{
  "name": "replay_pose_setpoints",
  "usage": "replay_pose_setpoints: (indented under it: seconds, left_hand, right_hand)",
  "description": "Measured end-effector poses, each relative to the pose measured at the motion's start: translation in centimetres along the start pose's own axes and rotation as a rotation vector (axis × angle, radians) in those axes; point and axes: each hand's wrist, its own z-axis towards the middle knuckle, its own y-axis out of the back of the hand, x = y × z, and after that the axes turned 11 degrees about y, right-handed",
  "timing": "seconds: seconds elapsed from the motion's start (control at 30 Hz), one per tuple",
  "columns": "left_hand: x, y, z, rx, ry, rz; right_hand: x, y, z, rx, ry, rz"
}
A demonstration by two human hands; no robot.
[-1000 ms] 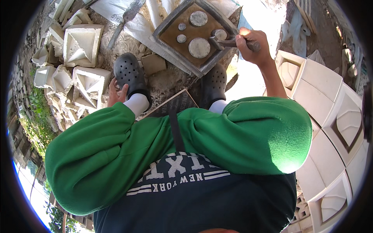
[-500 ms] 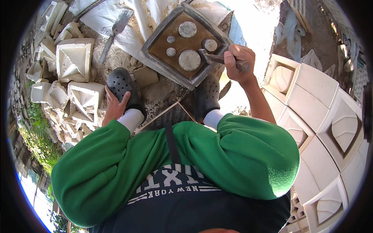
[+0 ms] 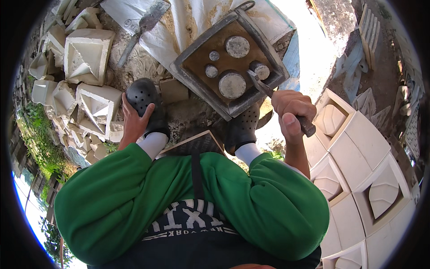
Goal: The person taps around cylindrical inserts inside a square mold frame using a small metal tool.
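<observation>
My right hand (image 3: 293, 110) is wrapped round the dark handle of a small flat-bladed hand tool (image 3: 260, 84). The blade tip is at a round grey disc (image 3: 260, 70) in the right part of a square dark mould (image 3: 204, 96). Brown sandy material (image 3: 233, 49) fills the mould around several grey discs, two of them large. Stretched out, with thumb and fingers apart, my left hand (image 3: 134, 120) rests against the black clog (image 3: 144, 99) on my left foot and holds nothing. My other clog (image 3: 242, 127) is partly under the mould's near corner.
A larger trowel (image 3: 150, 18) lies on a white sack (image 3: 179, 33) beyond the mould. Broken pale cast blocks (image 3: 88, 56) are heaped at left. Pale blocks with leaf-shaped reliefs (image 3: 383, 195) are stacked at right. A wood-edged dark board (image 3: 195, 145) lies between my feet.
The view has shifted, so the mould appears farther right. My right hand has turned and drawn back nearer me, and the tool's blade now points away towards the right-hand disc. My left hand stays at the clog.
</observation>
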Motion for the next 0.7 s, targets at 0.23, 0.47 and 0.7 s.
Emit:
replay_pose_setpoints:
  seconds: [0.23, 0.47, 0.7]
  left_hand:
    - [-0.8, 0.2, 0.0, -0.004, 0.057, 0.060]
    - [-1.5, 0.1, 0.2, -0.015, 0.066, 0.072]
    - [-1.7, 0.5, 0.0, 0.000, 0.078, 0.060]
  right_hand:
    - [0.7, -1.0, 0.2, 0.007, 0.023, -0.093]
    - [1.1, -1.5, 0.4, -0.044, 0.011, -0.137]
    - [-0.2, -1.7, 0.7, 0.012, 0.002, -0.154]
